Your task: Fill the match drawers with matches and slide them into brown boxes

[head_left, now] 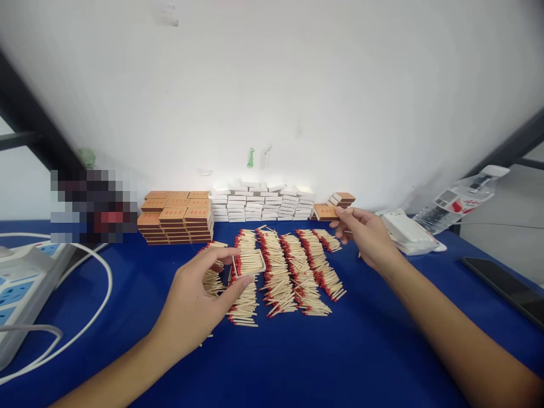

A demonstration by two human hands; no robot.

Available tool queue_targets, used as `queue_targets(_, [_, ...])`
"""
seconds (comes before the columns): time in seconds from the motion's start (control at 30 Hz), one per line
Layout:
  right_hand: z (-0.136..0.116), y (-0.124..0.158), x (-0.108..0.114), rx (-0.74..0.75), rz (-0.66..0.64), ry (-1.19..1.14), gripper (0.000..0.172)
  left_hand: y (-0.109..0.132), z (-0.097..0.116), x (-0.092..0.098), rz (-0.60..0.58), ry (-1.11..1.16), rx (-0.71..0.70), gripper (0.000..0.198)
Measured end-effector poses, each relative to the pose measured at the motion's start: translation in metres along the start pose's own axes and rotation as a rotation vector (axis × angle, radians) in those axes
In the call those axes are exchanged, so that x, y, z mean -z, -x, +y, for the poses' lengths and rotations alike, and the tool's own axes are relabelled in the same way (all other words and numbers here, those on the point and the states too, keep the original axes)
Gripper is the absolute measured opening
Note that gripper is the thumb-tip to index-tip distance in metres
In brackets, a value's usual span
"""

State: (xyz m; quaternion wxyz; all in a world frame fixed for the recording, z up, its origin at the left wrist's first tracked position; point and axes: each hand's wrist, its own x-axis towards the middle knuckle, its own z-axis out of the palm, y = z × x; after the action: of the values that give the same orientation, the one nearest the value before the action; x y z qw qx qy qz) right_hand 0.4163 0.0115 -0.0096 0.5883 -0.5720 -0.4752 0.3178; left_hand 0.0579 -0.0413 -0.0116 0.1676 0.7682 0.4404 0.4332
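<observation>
My left hand (199,292) grips a small white matchbox tray (250,263) filled with red-tipped matches, thumb and fingers on its edges. Below and beside it, several rows of loose matches (276,277) lie on the blue table (272,362). My right hand (368,235) reaches to the back right, its thumb and forefinger closed on the end of an orange matchbox sleeve (325,212). Next to that sleeve sits a small pile of orange boxes (342,198). White trays (255,204) are stacked along the wall, with stacked orange matchboxes (174,218) to their left.
A power strip (25,289) with white cables is on the left. A plastic bottle (459,201) and a white packet (408,232) lie at the right against the wall, with a black phone (505,283) nearer the right edge.
</observation>
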Motion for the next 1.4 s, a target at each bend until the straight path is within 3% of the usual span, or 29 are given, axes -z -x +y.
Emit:
queue_targets(0.17, [-0.003, 0.017, -0.026, -0.034, -0.18, -0.007, 0.05, 0.0, -0.003, -0.001, -0.02, -0.006, -0.026, 0.029])
queue_targets(0.33, [-0.04, 0.035, -0.08, -0.044, -0.424, -0.04, 0.047, 0.007, 0.008, -0.003, -0.091, 0.017, -0.125, 0.029])
queue_targets(0.5, [-0.096, 0.039, -0.166, 0.033, -0.742, -0.033, 0.035, 0.018, 0.02, -0.006, -0.164, 0.083, -0.173, 0.031])
queue_targets(0.67, [-0.123, 0.024, -0.268, 0.139, -0.825, 0.084, 0.036, 0.021, 0.016, -0.01, -0.18, 0.108, -0.171, 0.032])
queue_targets(0.8, [-0.127, 0.021, -0.323, 0.214, -0.77, 0.377, 0.031, 0.021, 0.011, -0.013, -0.154, 0.105, -0.119, 0.031])
queue_targets(0.93, [-0.126, 0.029, -0.34, 0.271, -0.652, 0.584, 0.02, 0.022, 0.008, -0.015, -0.133, 0.067, -0.079, 0.034])
queue_targets(1.17, [-0.111, 0.03, -0.334, 0.418, -0.598, 0.673, 0.012, 0.021, 0.004, -0.015, -0.153, 0.049, -0.066, 0.035])
queue_targets(1.27, [-0.105, 0.029, -0.334, 0.593, -0.551, 0.722, 0.023, 0.02, 0.004, -0.015, -0.147, 0.046, -0.08, 0.035])
queue_targets(1.4, [-0.102, 0.032, -0.336, 0.951, -0.548, 0.828, 0.033, 0.018, 0.005, -0.015, -0.154, 0.052, -0.088, 0.039])
